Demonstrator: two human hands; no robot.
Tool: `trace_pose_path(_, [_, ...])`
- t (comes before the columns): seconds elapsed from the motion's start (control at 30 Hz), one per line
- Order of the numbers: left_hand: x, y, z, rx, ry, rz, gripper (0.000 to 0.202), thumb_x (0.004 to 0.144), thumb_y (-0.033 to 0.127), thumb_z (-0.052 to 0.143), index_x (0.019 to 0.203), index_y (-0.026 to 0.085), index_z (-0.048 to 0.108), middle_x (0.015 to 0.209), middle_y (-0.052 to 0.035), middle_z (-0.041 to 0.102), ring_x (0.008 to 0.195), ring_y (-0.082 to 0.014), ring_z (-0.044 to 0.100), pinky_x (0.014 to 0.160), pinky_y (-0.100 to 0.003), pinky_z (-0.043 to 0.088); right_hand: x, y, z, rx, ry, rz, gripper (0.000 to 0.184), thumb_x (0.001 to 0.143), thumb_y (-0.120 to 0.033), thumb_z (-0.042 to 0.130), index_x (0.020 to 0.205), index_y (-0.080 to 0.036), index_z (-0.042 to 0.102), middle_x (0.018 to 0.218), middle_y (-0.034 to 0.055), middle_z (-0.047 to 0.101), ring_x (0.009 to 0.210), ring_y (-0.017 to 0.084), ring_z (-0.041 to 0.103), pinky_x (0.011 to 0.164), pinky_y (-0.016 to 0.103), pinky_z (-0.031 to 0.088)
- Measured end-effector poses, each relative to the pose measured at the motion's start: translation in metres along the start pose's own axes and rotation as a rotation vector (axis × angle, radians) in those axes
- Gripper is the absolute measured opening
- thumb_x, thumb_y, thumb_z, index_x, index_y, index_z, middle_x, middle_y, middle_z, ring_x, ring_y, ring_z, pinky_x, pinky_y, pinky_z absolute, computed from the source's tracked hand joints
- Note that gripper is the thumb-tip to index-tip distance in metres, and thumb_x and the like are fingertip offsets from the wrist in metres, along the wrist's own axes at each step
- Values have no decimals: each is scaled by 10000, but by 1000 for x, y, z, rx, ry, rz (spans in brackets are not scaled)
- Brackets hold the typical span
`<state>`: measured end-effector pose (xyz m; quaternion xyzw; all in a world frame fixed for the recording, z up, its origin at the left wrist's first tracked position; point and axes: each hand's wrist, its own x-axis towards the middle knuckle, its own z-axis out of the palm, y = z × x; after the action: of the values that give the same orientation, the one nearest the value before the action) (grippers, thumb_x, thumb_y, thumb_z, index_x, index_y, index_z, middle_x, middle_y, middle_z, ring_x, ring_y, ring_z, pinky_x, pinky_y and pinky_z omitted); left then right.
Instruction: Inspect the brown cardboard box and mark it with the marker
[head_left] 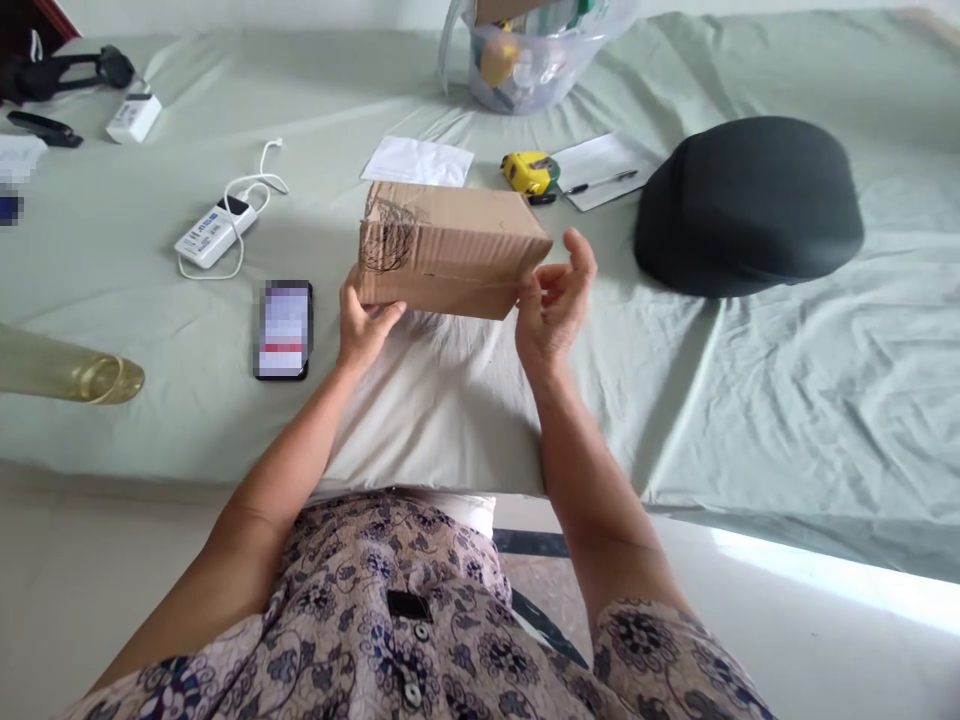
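Note:
A brown cardboard box point(457, 250) with black pen scribbles on its left end is held tilted over the cloth-covered table. At its lower left corner my left hand point(364, 325) is closed, with the thumb along the bottom edge; some fingers are hidden behind the box. My right hand point(553, 305) pinches the lower right corner with the thumb and curled fingers, while one finger sticks out away from the cardboard. Just behind the box lie a yellow tape measure point(529, 172), a white paper sheet point(418, 161) and a pen point(602, 182) on another sheet.
A black rounded case point(750, 205) stands to the right. On the left are a phone point(285, 330), a white power bank point(214, 235) with a cable, and a yellowish bottle point(75, 370). A clear plastic basket point(525, 65) of items stands at the back. The table's front edge point(450, 490) is near my body.

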<state>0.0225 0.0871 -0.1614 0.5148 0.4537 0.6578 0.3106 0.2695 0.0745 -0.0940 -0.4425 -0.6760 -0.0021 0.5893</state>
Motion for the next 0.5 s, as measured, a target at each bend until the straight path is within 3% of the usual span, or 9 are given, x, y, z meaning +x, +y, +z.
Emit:
trace_pose_path(0.1, [7, 0, -6, -2, -47, 11, 954, 705, 430, 913, 1486, 262, 392, 1451, -149, 594, 1328, -301, 618, 1116, -469, 534, 0, -2, -1, -26, -29, 19, 713, 992, -730, 338, 1561, -312, 431, 1107, 93, 699, 921, 248, 709, 758, 448, 619])
trace_pose_path(0.23, [8, 1, -13, 150, -31, 30, 835, 661, 235, 876, 1395, 222, 477, 1397, -139, 643, 1337, -319, 611, 1178, -502, 477, 0, -12, -6, -101, -100, 97, 747, 938, -823, 341, 1285, -241, 655, 943, 77, 710, 768, 221, 671, 760, 431, 604])
trace_pose_path(0.4, [5, -6, -14, 229, 37, 21, 711, 699, 117, 743, 1365, 215, 515, 1382, -135, 645, 1359, -325, 584, 1219, -521, 435, 0, -19, -3, -148, -108, 46, 709, 923, -829, 394, 1159, -229, 691, 810, 43, 665, 678, 194, 627, 725, 381, 578])
trace_pose_path(0.5, [6, 6, -16, 251, 180, 127, 737, 755, 115, 701, 1448, 226, 473, 1495, -140, 561, 1432, -299, 524, 1269, -482, 377, -1, -18, 0, -149, -111, 6, 656, 930, -801, 434, 1150, -239, 692, 832, 39, 676, 666, 179, 615, 711, 356, 569])
